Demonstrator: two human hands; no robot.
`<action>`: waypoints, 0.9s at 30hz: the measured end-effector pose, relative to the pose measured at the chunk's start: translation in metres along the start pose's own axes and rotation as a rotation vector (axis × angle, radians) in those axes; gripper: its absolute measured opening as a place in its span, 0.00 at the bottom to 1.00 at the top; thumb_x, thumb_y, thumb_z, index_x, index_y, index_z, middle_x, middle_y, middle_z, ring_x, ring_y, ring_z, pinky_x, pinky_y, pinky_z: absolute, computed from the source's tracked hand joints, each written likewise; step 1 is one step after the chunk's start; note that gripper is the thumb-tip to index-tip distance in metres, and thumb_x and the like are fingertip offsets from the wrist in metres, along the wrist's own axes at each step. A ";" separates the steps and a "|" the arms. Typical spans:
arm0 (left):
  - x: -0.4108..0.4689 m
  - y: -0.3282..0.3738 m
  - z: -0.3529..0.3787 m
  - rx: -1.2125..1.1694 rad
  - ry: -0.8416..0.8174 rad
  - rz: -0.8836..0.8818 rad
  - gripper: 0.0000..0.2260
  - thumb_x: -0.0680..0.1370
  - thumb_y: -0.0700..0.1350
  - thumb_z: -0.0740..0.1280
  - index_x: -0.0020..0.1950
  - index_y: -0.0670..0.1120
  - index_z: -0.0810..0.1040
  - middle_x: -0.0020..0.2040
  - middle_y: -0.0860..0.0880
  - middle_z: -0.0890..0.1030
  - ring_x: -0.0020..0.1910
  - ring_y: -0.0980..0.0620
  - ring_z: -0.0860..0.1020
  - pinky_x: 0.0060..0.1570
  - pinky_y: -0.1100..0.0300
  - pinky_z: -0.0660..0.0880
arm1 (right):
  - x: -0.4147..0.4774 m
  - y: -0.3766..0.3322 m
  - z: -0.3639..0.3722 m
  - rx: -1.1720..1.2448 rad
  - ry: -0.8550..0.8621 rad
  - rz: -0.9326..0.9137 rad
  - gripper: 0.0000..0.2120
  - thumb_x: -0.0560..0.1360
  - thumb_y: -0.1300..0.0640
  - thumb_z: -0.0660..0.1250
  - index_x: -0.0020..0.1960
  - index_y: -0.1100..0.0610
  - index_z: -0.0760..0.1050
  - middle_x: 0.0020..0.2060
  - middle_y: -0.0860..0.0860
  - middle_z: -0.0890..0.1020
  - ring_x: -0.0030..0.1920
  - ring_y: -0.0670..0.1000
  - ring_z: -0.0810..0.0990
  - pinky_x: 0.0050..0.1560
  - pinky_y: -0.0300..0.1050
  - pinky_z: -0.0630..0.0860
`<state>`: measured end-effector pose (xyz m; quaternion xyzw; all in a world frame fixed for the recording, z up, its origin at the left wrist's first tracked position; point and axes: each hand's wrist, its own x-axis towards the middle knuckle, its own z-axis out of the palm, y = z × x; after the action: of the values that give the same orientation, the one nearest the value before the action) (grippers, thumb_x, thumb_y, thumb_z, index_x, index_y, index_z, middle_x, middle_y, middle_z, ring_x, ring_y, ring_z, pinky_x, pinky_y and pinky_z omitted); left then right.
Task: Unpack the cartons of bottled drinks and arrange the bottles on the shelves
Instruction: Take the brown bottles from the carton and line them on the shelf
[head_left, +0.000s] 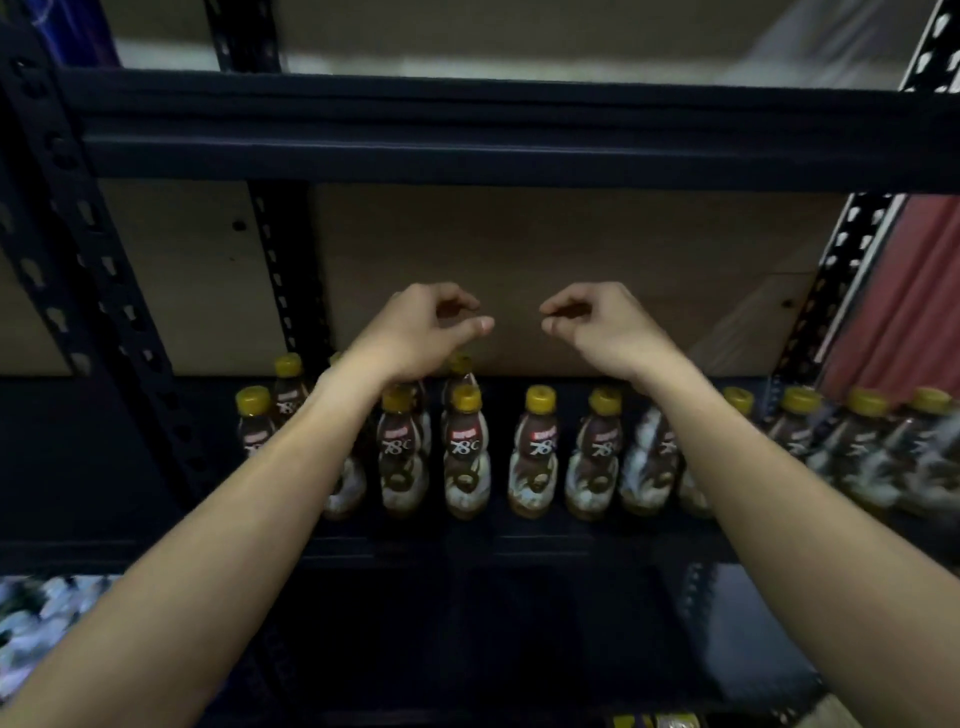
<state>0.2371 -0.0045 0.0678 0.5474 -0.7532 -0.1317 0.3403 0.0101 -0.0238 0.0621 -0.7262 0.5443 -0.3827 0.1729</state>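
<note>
- Left hand (421, 327): raised above the bottles, fingers (457, 300) curled in towards the thumb, pinching nothing.
- Right hand (602, 325): level with the left and near it, not touching; fingers (563, 301) likewise curled and holding nothing.
- Bottles (537, 452): upright in a row along the shelf (467, 551), yellow caps (540, 399), brown "78°C" labels; a few more stand behind the row at the left. Those at the far right are blurred.
- Upper shelf beam (467, 130): dark metal, crossing above both hands.
- Back panel (571, 249): brown board behind the bottles.
- Slotted upright (78, 260): at the rack's left side.
</note>
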 end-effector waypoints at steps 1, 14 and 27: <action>-0.004 0.010 0.010 -0.016 0.016 0.030 0.18 0.77 0.57 0.70 0.64 0.50 0.79 0.62 0.54 0.80 0.62 0.57 0.76 0.62 0.61 0.71 | -0.010 0.004 -0.012 0.013 0.018 -0.002 0.07 0.78 0.57 0.70 0.55 0.51 0.84 0.50 0.47 0.84 0.52 0.47 0.81 0.58 0.42 0.75; -0.066 0.149 0.189 -0.445 -0.152 0.184 0.06 0.77 0.48 0.72 0.53 0.50 0.83 0.49 0.55 0.85 0.49 0.60 0.82 0.49 0.57 0.80 | -0.187 0.105 -0.133 0.010 0.209 0.187 0.07 0.79 0.61 0.69 0.52 0.53 0.83 0.44 0.46 0.84 0.43 0.39 0.80 0.43 0.30 0.73; -0.129 0.159 0.397 -0.409 -0.714 0.117 0.09 0.77 0.50 0.72 0.56 0.50 0.83 0.49 0.56 0.85 0.50 0.62 0.82 0.57 0.56 0.79 | -0.337 0.250 -0.116 -0.010 0.177 0.655 0.12 0.78 0.65 0.65 0.57 0.56 0.82 0.48 0.45 0.82 0.49 0.42 0.80 0.48 0.25 0.72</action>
<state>-0.1188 0.1028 -0.1803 0.3446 -0.8120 -0.4407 0.1663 -0.2794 0.2194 -0.1538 -0.4775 0.7636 -0.3657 0.2349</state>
